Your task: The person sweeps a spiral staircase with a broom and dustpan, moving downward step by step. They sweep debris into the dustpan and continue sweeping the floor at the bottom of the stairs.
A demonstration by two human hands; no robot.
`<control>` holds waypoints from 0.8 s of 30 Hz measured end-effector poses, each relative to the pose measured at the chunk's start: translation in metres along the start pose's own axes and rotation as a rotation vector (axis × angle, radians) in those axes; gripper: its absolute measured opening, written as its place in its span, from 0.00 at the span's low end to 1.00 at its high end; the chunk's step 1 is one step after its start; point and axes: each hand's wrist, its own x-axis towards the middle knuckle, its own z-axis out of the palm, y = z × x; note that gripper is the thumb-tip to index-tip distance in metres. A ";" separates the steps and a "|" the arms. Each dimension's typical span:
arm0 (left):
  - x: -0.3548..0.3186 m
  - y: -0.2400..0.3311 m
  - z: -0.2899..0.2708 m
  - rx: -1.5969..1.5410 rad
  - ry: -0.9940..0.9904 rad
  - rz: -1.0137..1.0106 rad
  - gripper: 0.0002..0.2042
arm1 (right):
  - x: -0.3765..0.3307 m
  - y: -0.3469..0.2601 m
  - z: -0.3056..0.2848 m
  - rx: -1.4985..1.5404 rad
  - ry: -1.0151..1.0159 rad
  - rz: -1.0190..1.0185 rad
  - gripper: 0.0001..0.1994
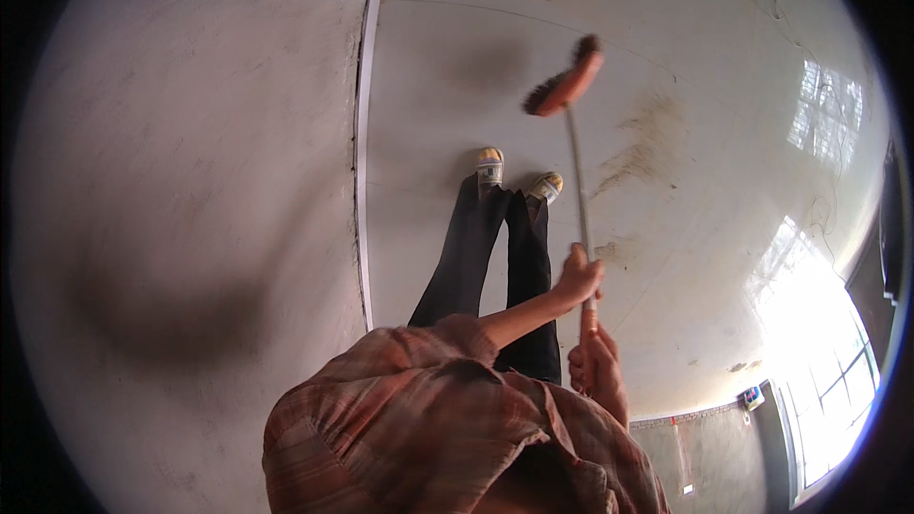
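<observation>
A broom with an orange-red head [574, 86] and dark bristles stretches ahead of me, its head blurred by motion. Its thin handle [580, 181] runs back toward my body. My left hand [578, 279] reaches across and is closed round the handle's lower part. Nearer to me, my right hand [600, 371] grips the reddish end of the same handle. Whether the bristles touch the floor I cannot tell. Brownish dirt streaks [643, 148] mark the pale floor just right of the handle.
A whitish wall [190, 181] rises along my left, with a pale strip [363, 152] where it meets the floor [724, 228]. My shoes [489, 168] stand on the floor left of the broom. A bright barred window [833, 390] is at the lower right.
</observation>
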 end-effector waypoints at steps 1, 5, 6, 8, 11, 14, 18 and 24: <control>-0.007 0.001 -0.017 0.004 0.075 0.013 0.13 | 0.005 0.000 0.003 0.093 -0.198 0.053 0.19; 0.014 0.012 -0.098 -0.035 0.356 -0.038 0.09 | 0.081 -0.002 0.037 -0.111 -0.310 0.132 0.18; 0.027 0.015 -0.122 -0.089 0.336 -0.006 0.07 | 0.111 -0.007 0.046 -0.185 -0.381 0.125 0.14; 0.067 0.021 -0.146 -0.245 0.359 0.032 0.04 | 0.165 -0.019 0.056 0.014 -0.481 0.194 0.08; 0.118 0.018 -0.130 -0.228 0.363 -0.065 0.03 | 0.198 -0.039 0.028 0.322 -0.541 0.360 0.06; 0.141 0.002 -0.048 -0.119 0.216 -0.020 0.04 | 0.166 -0.054 -0.029 0.186 -0.363 0.044 0.07; 0.140 0.015 0.060 -0.101 0.030 -0.022 0.06 | 0.111 -0.089 -0.068 0.067 -0.170 -0.186 0.11; 0.087 0.070 0.076 -0.263 -0.002 0.060 0.06 | 0.049 -0.125 -0.042 -0.342 -0.100 -0.264 0.18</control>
